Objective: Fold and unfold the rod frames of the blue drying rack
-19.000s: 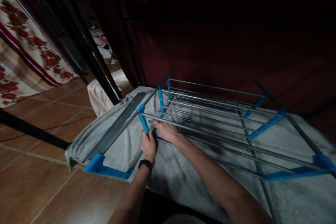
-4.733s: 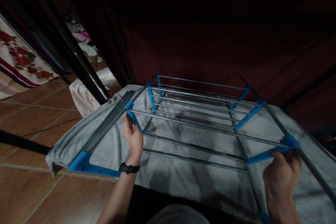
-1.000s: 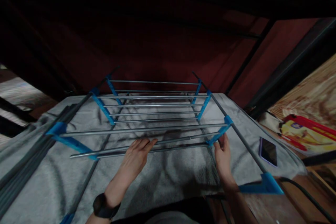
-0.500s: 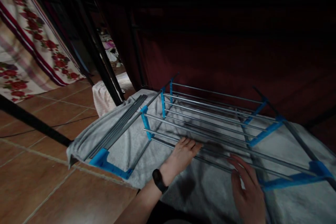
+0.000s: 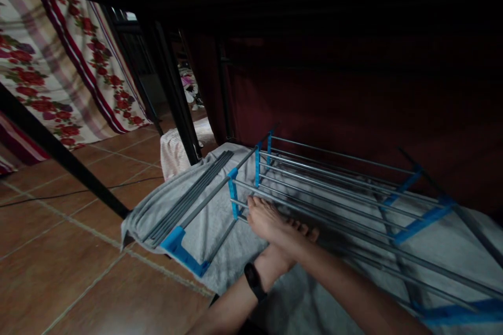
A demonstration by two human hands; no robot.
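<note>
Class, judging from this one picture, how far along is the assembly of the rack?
Done: several metal rods already sit in the blue brackets. In hand: the right hand, crossing over the left hand, is at a rod by the near-left bracket. Left: a bundle of loose rods lies on the grey towel.

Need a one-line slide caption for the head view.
Right hand crosses over left hand onto rack rods, on a grey towel.

— Can we read any writing here?

— No. We find no letters, numbers or brand marks on the blue brackets (image 5: 234,200) of the rack, on the grey rods (image 5: 188,198) or on the grey towel (image 5: 204,230).

— And on the flowered cloth (image 5: 58,78)?

— Only red flowers and stripes; we see no words there.
</note>
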